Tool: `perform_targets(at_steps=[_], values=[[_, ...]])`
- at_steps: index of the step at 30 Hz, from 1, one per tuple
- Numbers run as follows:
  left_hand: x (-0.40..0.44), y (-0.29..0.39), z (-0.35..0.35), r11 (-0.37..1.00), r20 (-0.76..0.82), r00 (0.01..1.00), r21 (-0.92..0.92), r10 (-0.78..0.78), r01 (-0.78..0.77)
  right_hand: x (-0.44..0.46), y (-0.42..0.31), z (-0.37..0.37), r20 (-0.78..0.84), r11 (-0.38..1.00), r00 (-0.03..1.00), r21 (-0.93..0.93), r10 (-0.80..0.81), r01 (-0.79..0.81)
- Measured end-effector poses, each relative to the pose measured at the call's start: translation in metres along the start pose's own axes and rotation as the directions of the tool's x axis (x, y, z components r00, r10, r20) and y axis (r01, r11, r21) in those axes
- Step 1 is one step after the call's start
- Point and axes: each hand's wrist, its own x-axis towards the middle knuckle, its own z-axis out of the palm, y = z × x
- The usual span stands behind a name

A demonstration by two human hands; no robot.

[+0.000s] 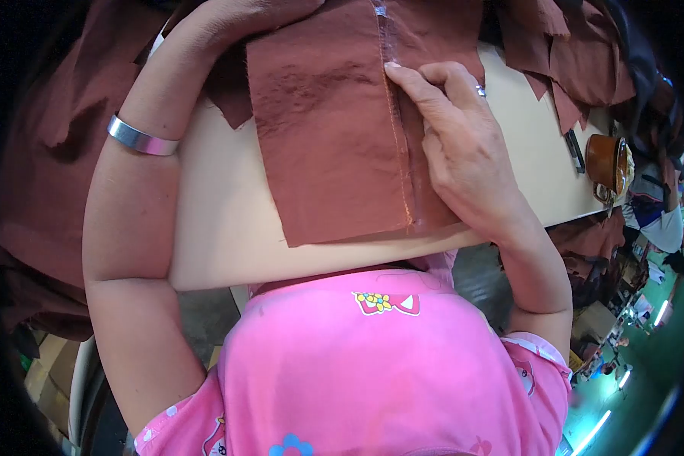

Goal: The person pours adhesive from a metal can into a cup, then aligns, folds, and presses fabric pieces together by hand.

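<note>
Cream counter [220, 201] is seen across mid scene. At its R end a brown mug [602, 161] is placed, w/ what looks like a handle on the near side; contents can't be made out. Just L of the mug a slim black item [574, 152] is laid, type unclear. Far R, loose brown scraps [585, 64] are spread over the counter. Far L, a big brown cloth heap [49, 175] is hung in folds. Near L, boxes [49, 372] are partly seen, w/ a pale curved bar [80, 384] beside. R bkgd: cardboard box [594, 323] amid blurred clutter, & lit tubes [591, 433] set against a greenish surface [653, 357].
</note>
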Motion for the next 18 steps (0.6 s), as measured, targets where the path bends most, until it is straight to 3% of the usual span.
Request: perform_targets(at_steps=[1,5,9,12,17,18], values=[[0.0,0.001,0.0,1.0,0.001,1.0,0.003,-0.005,0.005,-0.001,-0.003,0.001,-0.005,0.993,0.999,-0.109,-0.048,0.047],[0.0,-0.001,0.002,1.0,-0.024,1.0,0.009,0.003,-0.003,-0.021,-0.008,-0.007,0.103,0.959,0.979,-0.205,-0.178,0.196],[-0.001,0.002,0.0,1.0,-0.01,1.0,0.017,-0.009,0.009,-0.047,-0.025,-0.008,0.103,0.954,0.979,-0.227,-0.176,0.195],[0.0,0.006,0.0,1.0,-0.016,1.0,0.029,-0.011,0.012,-0.059,-0.028,-0.008,0.159,0.844,0.947,-0.428,-0.28,0.322],[-0.003,-0.002,-0.002,0.999,0.0,0.999,0.015,-0.033,0.033,-0.071,-0.045,-0.01,0.185,0.869,0.937,-0.355,-0.295,0.344],[-0.003,-0.002,-0.003,0.998,0.007,0.999,0.048,-0.033,0.032,-0.069,-0.045,-0.014,0.198,0.932,0.948,-0.217,-0.249,0.291]])
